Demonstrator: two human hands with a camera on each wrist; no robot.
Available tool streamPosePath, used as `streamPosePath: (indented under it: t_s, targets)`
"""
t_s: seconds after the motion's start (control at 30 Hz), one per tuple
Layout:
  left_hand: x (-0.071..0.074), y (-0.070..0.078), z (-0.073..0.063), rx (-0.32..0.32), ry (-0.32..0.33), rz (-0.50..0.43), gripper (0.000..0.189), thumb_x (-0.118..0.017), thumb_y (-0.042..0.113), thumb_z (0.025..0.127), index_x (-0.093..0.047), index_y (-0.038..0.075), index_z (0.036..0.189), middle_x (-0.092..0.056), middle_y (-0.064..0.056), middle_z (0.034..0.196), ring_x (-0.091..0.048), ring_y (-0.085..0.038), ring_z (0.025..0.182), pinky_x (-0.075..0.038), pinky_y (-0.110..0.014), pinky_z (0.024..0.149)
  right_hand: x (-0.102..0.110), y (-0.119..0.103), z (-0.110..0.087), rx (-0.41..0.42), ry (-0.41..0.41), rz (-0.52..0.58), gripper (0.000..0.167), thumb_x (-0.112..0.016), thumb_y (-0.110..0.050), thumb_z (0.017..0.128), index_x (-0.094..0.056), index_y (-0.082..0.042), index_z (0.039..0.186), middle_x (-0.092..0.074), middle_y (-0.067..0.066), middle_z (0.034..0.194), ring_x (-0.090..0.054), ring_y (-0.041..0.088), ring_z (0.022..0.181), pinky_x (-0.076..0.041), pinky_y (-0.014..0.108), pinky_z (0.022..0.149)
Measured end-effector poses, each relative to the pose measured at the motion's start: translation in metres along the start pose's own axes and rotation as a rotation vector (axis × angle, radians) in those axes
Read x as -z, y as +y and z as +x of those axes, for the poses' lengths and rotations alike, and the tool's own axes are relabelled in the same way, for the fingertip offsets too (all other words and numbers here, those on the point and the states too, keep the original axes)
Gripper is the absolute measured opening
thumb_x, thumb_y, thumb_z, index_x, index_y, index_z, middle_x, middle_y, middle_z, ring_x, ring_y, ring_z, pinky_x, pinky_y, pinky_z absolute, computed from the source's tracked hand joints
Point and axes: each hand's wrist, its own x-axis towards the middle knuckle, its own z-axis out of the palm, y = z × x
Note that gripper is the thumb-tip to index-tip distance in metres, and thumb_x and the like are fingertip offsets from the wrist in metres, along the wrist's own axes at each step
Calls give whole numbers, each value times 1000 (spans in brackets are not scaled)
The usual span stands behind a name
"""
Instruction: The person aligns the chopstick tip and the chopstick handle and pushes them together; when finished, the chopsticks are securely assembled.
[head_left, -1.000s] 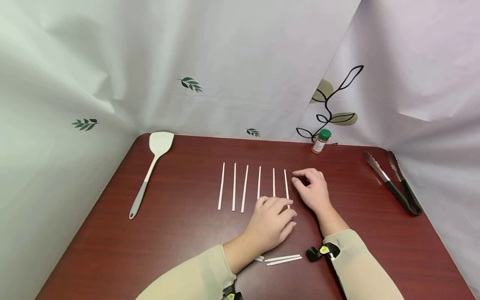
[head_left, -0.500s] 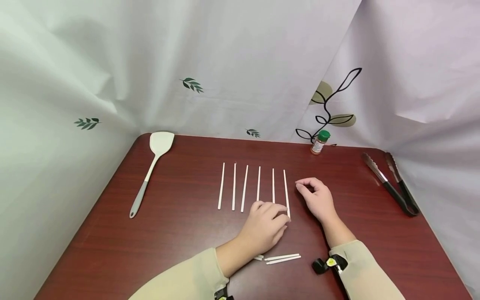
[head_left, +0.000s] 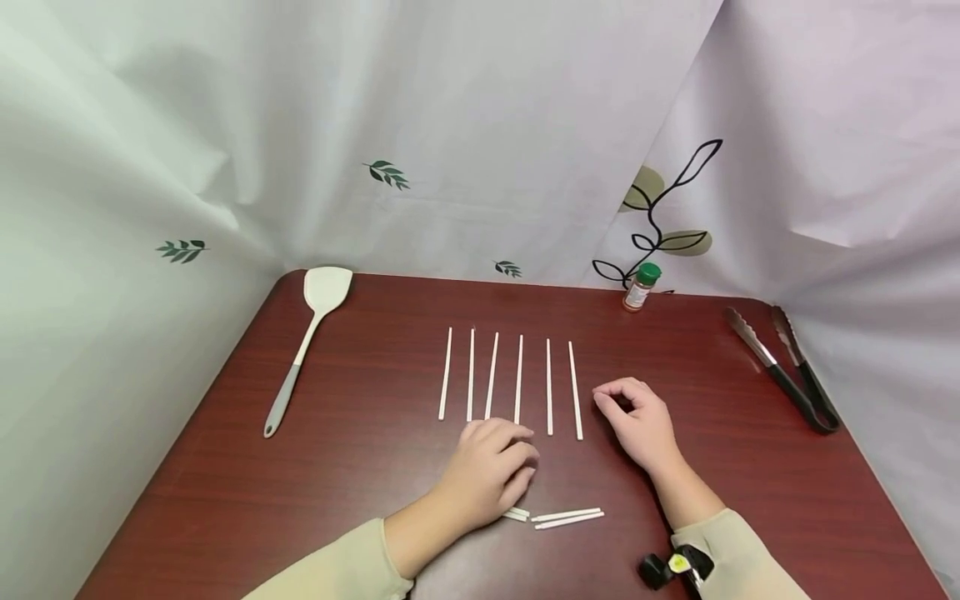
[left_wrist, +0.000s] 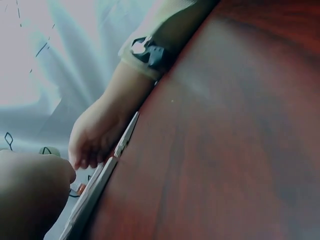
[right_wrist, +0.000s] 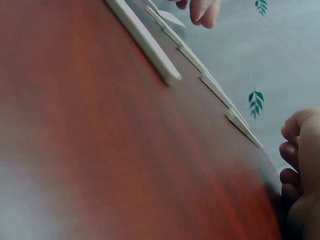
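Several thin white sticks [head_left: 549, 387] lie side by side in a row across the table's middle, tips pointing away. My left hand [head_left: 480, 475] is over the near ends of the middle sticks, fingers loosely bent, nothing seen in them. Under and beside its wrist edge lies a second group of white sticks [head_left: 567, 518], laid crosswise and partly hidden by the hand. To the right of the rightmost stick [head_left: 575, 392] rests my right hand [head_left: 639, 425], its thumb and forefinger bent toward each other with no object between. The right wrist view shows the right hand [right_wrist: 306, 165] apart from the sticks.
A white spatula with a grey handle [head_left: 306, 350] lies at the left. Black-handled tongs [head_left: 787, 371] lie at the right edge, and a green-capped spice jar [head_left: 640, 288] stands at the back. White curtains [head_left: 465, 125] hang behind the dark red table [head_left: 360, 442].
My left hand has drawn back left and nearer to me, uncovering the near ends of the two rightmost sticks. My right hand has slid a little nearer to me, away from the row.
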Motion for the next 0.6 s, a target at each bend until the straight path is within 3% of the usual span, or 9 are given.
streamPosePath:
  t_s: [0.3, 0.5, 0.6]
  targets:
    - [15, -5, -23, 71, -61, -52, 30, -79, 24, 87, -73, 18, 116, -69, 7, 113, -63, -14, 105, -48, -36, 86, 5, -9, -32, 131, -1, 34, 20, -83, 5, 86, -82, -14, 92, -75, -1, 93, -64, 10, 93, -45, 18, 82]
    - [23, -6, -32, 119, -113, -122, 29, -81, 23, 87, -75, 15, 115, -70, 6, 112, -62, -14, 104, -50, -37, 87, 6, -20, -53, 225, -82, 80, 27, -84, 9, 81, -82, -14, 95, -75, -1, 93, -66, 13, 93, -47, 16, 86]
    - [23, -8, -34, 103, -113, -130, 27, -82, 23, 88, -77, 17, 114, -70, 7, 111, -61, -13, 103, -49, -35, 85, 4, -24, -59, 319, -138, 102, 31, -87, 8, 78, -82, -15, 97, -74, -3, 94, -66, 14, 92, -48, 17, 88]
